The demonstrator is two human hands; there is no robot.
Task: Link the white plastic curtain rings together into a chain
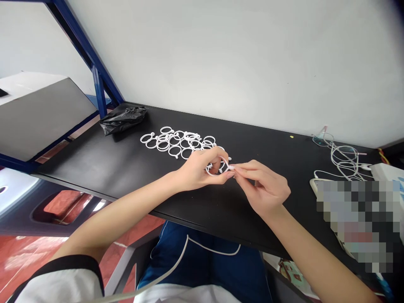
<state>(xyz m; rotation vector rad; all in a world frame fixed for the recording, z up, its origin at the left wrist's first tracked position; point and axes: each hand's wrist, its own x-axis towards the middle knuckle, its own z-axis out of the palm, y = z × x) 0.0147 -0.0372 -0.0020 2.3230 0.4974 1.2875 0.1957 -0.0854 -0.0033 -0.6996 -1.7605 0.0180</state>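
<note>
A white plastic curtain ring (232, 167) is held between my two hands above the black table (189, 202). My left hand (202, 169) curls round the ring, thumb and index finger closed on it. From the right, the fingertips of my right hand (267, 185) pinch the small knob end of the ring. That end is partly hidden by the fingers. Just behind my left hand, several similar white rings (191, 136) with small knobs lie spread in a loose, overlapping pile.
A crumpled black plastic bag (123, 120) lies at the far left. On the right are glasses (322, 138), a tangled white cable (345, 162) and a phone-like object (314, 185) with a blurred face. A white wall (236, 63) stands behind; a cord (172, 269) crosses my lap.
</note>
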